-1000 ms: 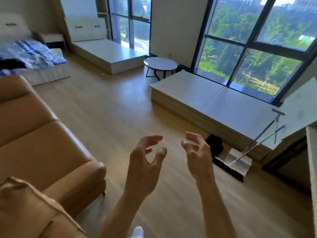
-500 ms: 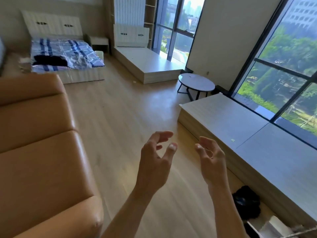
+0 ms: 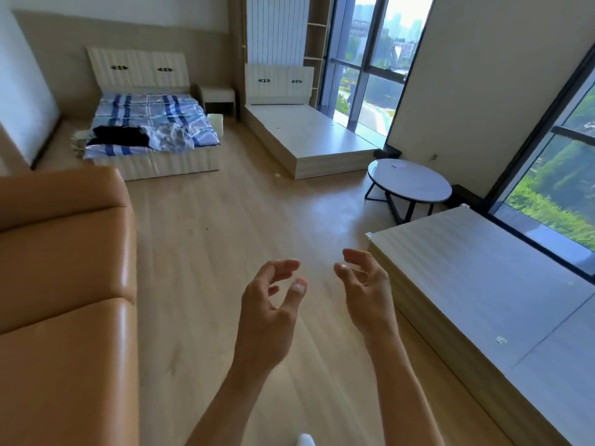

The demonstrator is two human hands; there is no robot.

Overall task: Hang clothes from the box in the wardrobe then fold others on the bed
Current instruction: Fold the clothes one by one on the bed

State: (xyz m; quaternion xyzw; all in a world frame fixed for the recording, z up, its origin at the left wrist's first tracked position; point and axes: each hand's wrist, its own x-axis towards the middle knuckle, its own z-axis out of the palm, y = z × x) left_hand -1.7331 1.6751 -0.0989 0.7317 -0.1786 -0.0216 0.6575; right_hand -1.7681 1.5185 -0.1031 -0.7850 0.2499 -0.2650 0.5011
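Left hand (image 3: 267,304) and right hand (image 3: 367,294) are held empty, fingers (image 3: 283,267) loosely curled (apart). Clothes (image 3: 119,136) are laid crosswise on the bed's (image 3: 154,106) near end.

I am holding my left hand (image 3: 267,313) and right hand (image 3: 367,297) side by side, apart, over the floor (image 3: 225,226) at six o'clock. The sofa (image 3: 64,284) is sitting at eight o'clock, left of both hands. The bed (image 3: 154,162) is standing at eleven o'clock, beyond the sofa, with clothes (image 3: 119,136) lying on its near end. A nightstand (image 3: 216,98) is standing just right of the bed's head, and a second frame (image 3: 306,136) is lying right of that, at twelve. The table (image 3: 409,183) is standing at two o'clock, between that frame and a platform (image 3: 483,284) running under the window (image 3: 553,188) at four.
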